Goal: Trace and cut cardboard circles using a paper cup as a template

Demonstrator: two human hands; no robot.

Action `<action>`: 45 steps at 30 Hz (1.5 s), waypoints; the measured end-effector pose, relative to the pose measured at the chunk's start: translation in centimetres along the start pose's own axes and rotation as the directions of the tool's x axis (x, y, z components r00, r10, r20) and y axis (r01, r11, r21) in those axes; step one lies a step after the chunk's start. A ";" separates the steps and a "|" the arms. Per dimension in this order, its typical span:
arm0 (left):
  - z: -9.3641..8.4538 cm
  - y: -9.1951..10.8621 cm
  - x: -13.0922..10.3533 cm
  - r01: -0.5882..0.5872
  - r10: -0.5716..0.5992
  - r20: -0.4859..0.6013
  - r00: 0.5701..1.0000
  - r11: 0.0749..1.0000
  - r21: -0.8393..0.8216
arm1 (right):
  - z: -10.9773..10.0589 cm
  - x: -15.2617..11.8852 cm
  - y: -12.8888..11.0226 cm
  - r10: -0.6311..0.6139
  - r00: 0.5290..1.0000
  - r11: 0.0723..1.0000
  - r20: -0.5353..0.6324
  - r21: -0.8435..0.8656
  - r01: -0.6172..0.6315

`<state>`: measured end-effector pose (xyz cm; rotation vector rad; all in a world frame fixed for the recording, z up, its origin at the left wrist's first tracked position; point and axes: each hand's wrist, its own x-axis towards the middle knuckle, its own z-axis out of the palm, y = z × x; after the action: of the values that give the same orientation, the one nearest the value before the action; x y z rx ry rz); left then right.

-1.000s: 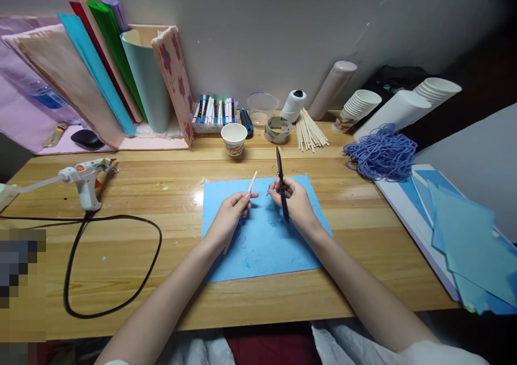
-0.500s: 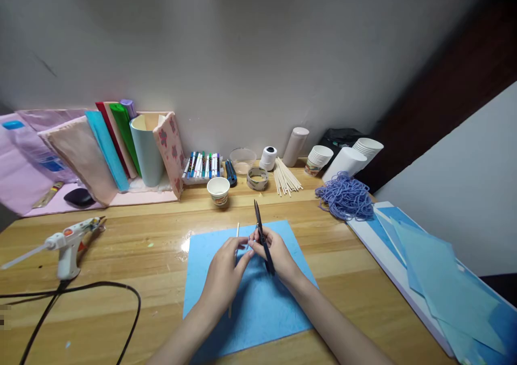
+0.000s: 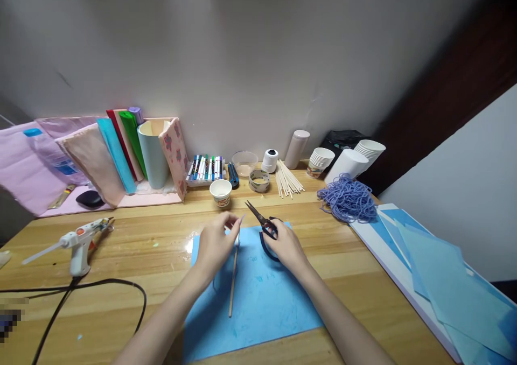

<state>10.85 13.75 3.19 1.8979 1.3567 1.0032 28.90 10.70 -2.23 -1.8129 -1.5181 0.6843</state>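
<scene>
My right hand (image 3: 285,244) has its fingers in the handles of black scissors (image 3: 258,216). Their blades point up and left, slightly parted. My left hand (image 3: 218,241), thumb and fingers pinched, holds a small pale piece (image 3: 243,219) whose tip sticks out; its kind is not clear. Beneath that hand, a thin wooden stick (image 3: 232,287) lies on a blue sheet (image 3: 274,306), its upper end partly hidden by the fingers. Just beyond my left hand stands a white paper cup (image 3: 221,192).
A glue gun (image 3: 81,246) with a black cable (image 3: 109,282) lies at the left. Along the back are markers (image 3: 205,168), a tape roll (image 3: 259,181), wooden sticks (image 3: 288,179) and stacked cups (image 3: 320,162). Purple yarn (image 3: 347,198) and blue sheets (image 3: 436,268) lie right.
My hands have drawn apart. The scissors have turned from resting along my right hand to being held by their handles, blades toward the upper left. The view has shifted slightly.
</scene>
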 end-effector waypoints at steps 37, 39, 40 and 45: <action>-0.5 -4.7 -5.9 0.005 -0.166 0.393 0.904 0.925 0.380 | 2.4 -1.5 -0.9 0.077 0.685 0.813 0.724 0.352 -0.464; 0.3 -4.7 -6.3 0.003 -0.153 0.344 0.926 0.916 0.400 | 3.0 -1.8 -1.0 0.077 0.708 0.788 0.702 0.392 -0.474; 0.6 -4.7 -6.3 0.009 -0.149 0.322 0.935 0.917 0.399 | 3.3 -2.0 -1.0 0.074 0.715 0.778 0.695 0.408 -0.478; 1.2 -5.2 -6.5 0.095 -0.163 0.246 0.956 0.959 0.267 | 4.4 -2.7 -0.9 0.007 0.752 0.756 0.659 0.489 -0.436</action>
<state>7.96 9.12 -3.19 2.0103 1.4798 0.5064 24.56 8.84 -4.42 -1.2980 -1.1886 1.8361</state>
